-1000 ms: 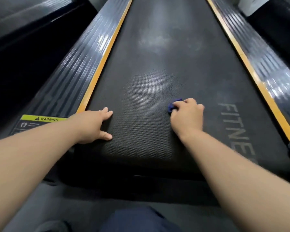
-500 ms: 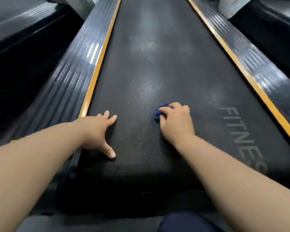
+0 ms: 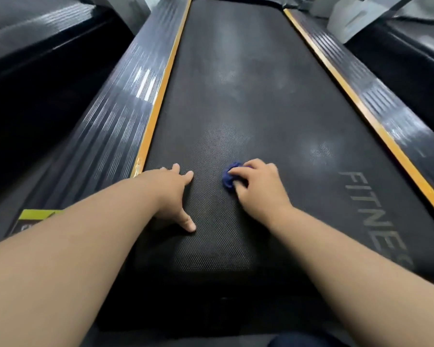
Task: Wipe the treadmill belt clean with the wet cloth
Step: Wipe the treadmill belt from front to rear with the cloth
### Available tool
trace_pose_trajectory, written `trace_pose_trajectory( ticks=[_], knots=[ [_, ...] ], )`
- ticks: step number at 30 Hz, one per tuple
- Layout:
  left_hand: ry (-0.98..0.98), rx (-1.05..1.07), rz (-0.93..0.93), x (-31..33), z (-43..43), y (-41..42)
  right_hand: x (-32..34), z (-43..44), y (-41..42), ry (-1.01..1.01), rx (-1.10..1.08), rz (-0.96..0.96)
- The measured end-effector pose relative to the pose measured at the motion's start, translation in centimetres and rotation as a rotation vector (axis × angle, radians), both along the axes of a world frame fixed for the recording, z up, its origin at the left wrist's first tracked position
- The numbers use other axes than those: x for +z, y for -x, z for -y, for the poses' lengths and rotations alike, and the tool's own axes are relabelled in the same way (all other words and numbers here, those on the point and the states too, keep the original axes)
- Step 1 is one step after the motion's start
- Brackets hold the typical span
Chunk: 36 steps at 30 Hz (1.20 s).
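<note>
The black textured treadmill belt (image 3: 236, 96) runs away from me, with pale smudges further up and grey FITNESS lettering (image 3: 368, 211) near its right side. My right hand (image 3: 258, 186) grips a small bunched blue cloth (image 3: 229, 177) and presses it on the belt near the rear end. Only the cloth's left part shows past my fingers. My left hand (image 3: 173, 194) lies flat on the belt to the left of the cloth, fingers spread, thumb pointing back.
Ribbed dark side rails with orange strips flank the belt, the left rail (image 3: 125, 106) and the right rail (image 3: 386, 106). A yellow warning label (image 3: 35, 215) sits on the left rail's near end. Neighbouring dark machines stand on both sides. A grey upright (image 3: 356, 18) rises at top right.
My right hand has slid the cloth to the left across the belt, toward my left hand. The left hand has stayed pressed on the belt, with its thumb spread further back.
</note>
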<state>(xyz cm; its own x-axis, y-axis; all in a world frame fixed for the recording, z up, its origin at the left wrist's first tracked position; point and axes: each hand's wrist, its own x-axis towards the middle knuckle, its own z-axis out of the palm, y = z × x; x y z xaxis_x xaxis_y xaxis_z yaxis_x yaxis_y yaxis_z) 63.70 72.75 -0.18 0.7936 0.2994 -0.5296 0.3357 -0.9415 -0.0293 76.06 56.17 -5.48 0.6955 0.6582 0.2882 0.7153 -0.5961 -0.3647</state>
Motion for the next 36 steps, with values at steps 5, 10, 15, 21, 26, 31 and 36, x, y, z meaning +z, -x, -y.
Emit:
trace_pose_trajectory(
  ticks=[5,10,15,21,26,31,36],
  knots=[
    [0.064,0.046,0.187,-0.7,0.7,-0.1,1.2,-0.1,-0.8,0.064,0.260,0.048],
    [0.119,0.067,0.169,-1.5,-0.1,-1.1,0.8,-1.2,-6.1,0.065,-0.438,-0.071],
    [0.078,0.036,0.117,-1.3,-0.4,-2.1,0.1,-3.9,0.0,0.071,0.203,0.045],
    [0.113,0.026,0.108,-1.5,-0.7,-2.1,1.1,-0.1,-10.4,0.143,-0.475,-0.025],
    [0.076,0.024,0.069,-1.4,-0.4,-2.6,1.2,-4.7,-4.9,0.082,-0.177,-0.035],
    [0.084,0.024,0.085,-1.1,-0.5,-2.1,1.2,1.0,-4.1,0.075,-0.002,0.028],
    [0.044,0.001,0.073,-0.8,-0.4,-1.7,1.3,10.5,-6.9,0.076,-0.560,-0.049]
  ],
)
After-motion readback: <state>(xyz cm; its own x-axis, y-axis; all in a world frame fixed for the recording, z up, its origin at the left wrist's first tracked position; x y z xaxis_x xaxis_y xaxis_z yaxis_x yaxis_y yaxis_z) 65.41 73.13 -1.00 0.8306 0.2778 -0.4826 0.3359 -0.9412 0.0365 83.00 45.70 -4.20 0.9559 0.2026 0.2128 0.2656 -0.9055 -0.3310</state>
